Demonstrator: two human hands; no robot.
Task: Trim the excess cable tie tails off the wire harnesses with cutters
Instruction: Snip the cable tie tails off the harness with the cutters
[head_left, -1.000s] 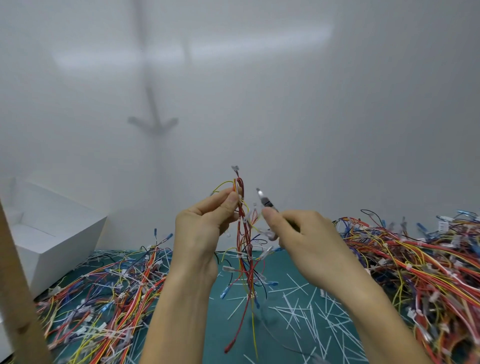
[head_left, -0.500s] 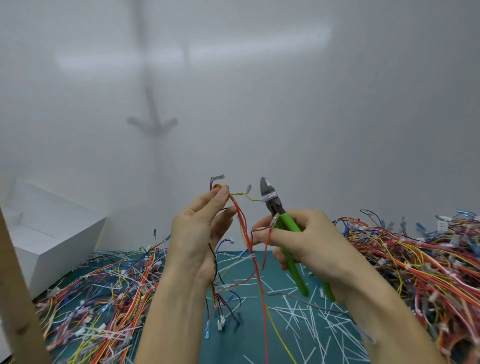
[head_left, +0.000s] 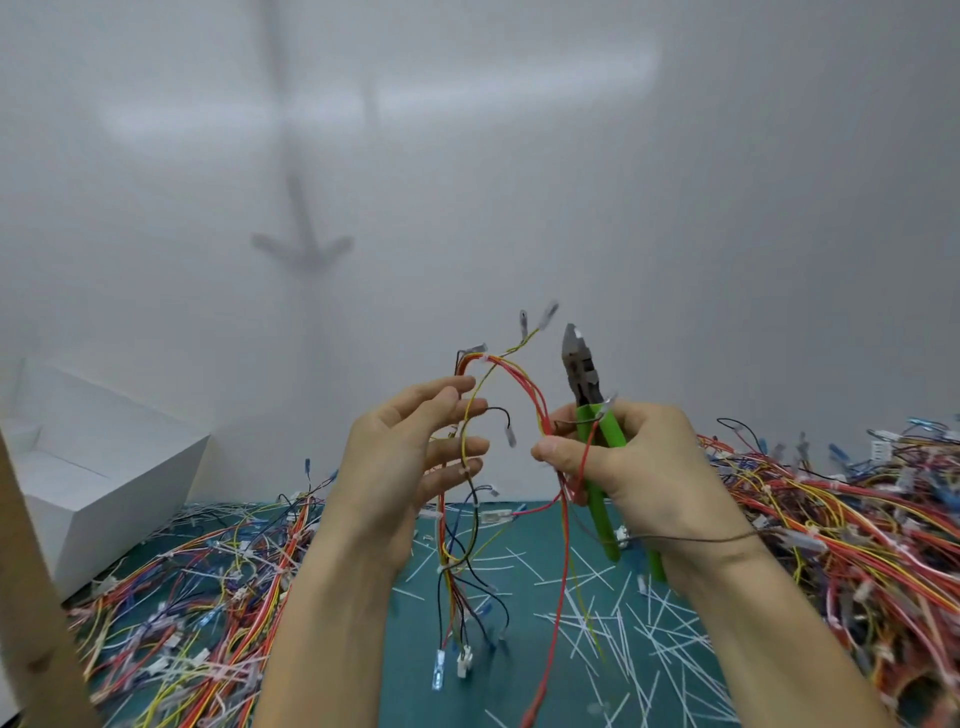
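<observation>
A wire harness (head_left: 514, 374) of red, yellow and black wires arches in the air between my hands, its ends hanging down over the mat. My left hand (head_left: 410, 457) is at its left strand, fingers nearly straight and spread, wires running between them. My right hand (head_left: 639, 462) grips the green-handled cutters (head_left: 584, 379), jaws pointing up and closed, and pinches the harness's right strand with thumb and forefinger. Cut white tie tails (head_left: 613, 618) litter the mat below.
A green cutting mat (head_left: 524, 623) lies under the hands. Heaps of coloured harnesses lie at the left (head_left: 197, 597) and at the right (head_left: 841, 525). A white box (head_left: 98, 467) stands far left, a brown wooden post (head_left: 31, 613) at the near left edge. A white wall stands behind.
The harness has been spread into a wider arch between my hands. My left hand's fingers have loosened and straightened. The cutters stay upright in my right hand, shifted slightly right.
</observation>
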